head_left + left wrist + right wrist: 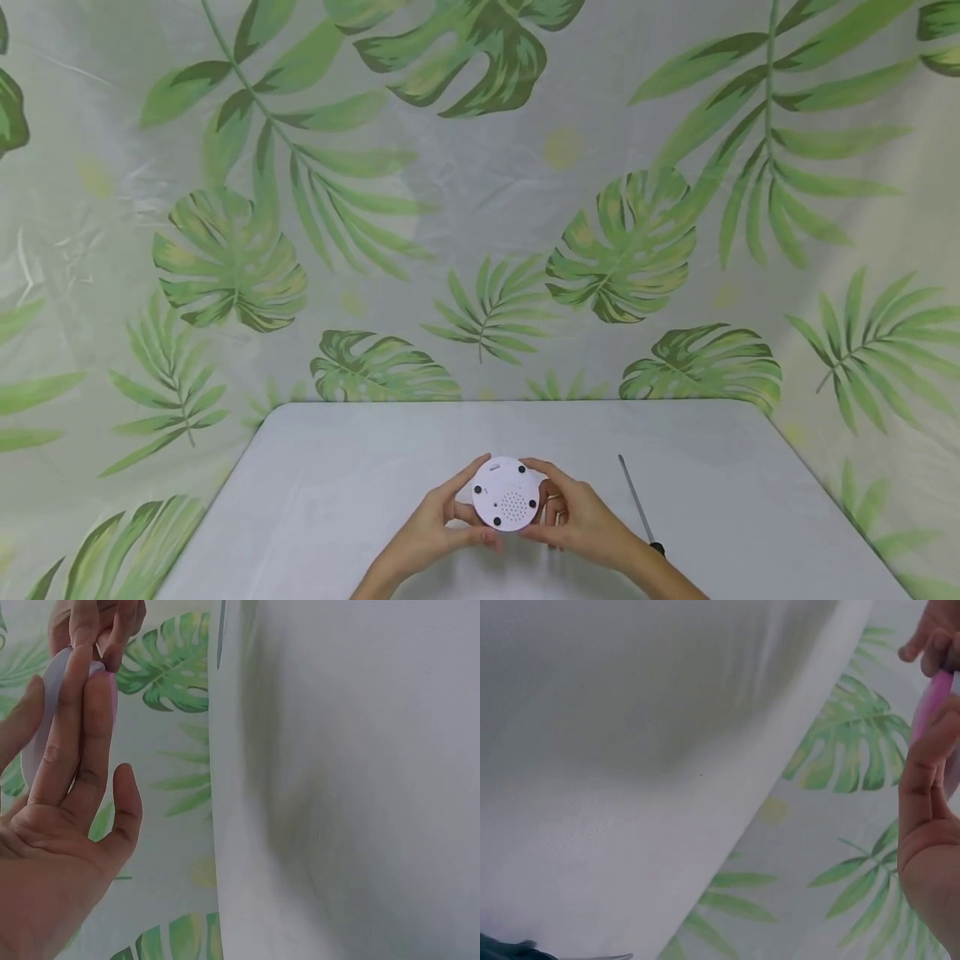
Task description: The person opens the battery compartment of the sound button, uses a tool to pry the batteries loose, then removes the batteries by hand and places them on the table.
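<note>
A round white device (506, 494) with several dark feet or screws and a patch of small holes faces up in the head view. Its far side shows pink (931, 705) in the right wrist view. My left hand (442, 523) grips its left edge between thumb and fingers. On the opposite edge, my right hand (585, 518) pinches it the same way, other fingers curled behind. Both hands hold it above the table. A screwdriver (637, 504) with a long metal shaft and dark handle lies right of the right hand, its handle partly hidden by the forearm.
The white-covered table (337, 467) spreads beneath the hands. Behind it hangs a pale cloth (495, 208) printed with green leaves. In the right wrist view, a dark object (510, 949) with a thin metal part is cut off at the lower left corner.
</note>
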Demonstrator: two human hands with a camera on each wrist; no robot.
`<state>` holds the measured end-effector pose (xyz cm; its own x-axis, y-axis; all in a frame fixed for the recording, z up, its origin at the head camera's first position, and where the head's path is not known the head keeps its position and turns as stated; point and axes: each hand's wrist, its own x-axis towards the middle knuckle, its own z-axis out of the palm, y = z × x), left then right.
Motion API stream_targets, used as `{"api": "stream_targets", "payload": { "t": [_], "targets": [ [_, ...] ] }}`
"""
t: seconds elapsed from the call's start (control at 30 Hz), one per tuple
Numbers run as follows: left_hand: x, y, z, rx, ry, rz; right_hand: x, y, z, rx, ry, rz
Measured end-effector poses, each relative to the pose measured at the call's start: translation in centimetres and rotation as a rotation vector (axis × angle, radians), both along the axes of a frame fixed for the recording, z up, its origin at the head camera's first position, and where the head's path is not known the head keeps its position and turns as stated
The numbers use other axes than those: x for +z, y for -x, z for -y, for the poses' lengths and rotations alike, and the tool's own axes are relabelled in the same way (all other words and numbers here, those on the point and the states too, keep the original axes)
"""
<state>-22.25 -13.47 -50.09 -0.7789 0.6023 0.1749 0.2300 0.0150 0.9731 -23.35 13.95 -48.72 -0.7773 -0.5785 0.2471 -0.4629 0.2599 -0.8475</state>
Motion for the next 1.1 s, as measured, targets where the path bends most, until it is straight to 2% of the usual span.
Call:
{"api": "stream_targets", "payload": {
  "t": [0.2, 0.47, 0.57, 0.67, 0.8, 0.97, 1.1],
  "targets": [
    [0.0, 0.0, -0.5, 0.02, 0.009, 0.036, 0.0, -0.4, 0.5, -0.097, -0.109, -0.109],
    [-0.1, -0.6, -1.5, 0.121, 0.104, 0.016, 0.3, -1.2, 1.7, -0.329, -0.349, -0.199],
    [-0.2, -0.8, -1.5, 0.118, 0.118, 0.017, 0.3, -1.2, 1.8, -0.348, -0.373, -0.224],
    [-0.2, -0.8, -1.2, 0.095, 0.131, 0.012, 0.4, -0.9, 1.4, -0.282, -0.319, -0.195],
    [-0.1, -0.3, -0.6, 0.077, 0.156, -0.012, 0.5, -0.4, 0.5, -0.129, -0.206, -0.091],
    [-0.2, 0.2, 0.0, 0.005, 0.118, 0.066, 0.5, 0.3, -0.5, 0.094, -0.093, -0.009],
    [-0.6, 0.3, 0.2, -0.034, 0.068, 0.103, 0.1, 0.7, -1.0, 0.201, -0.031, 0.04]
  ]
}}
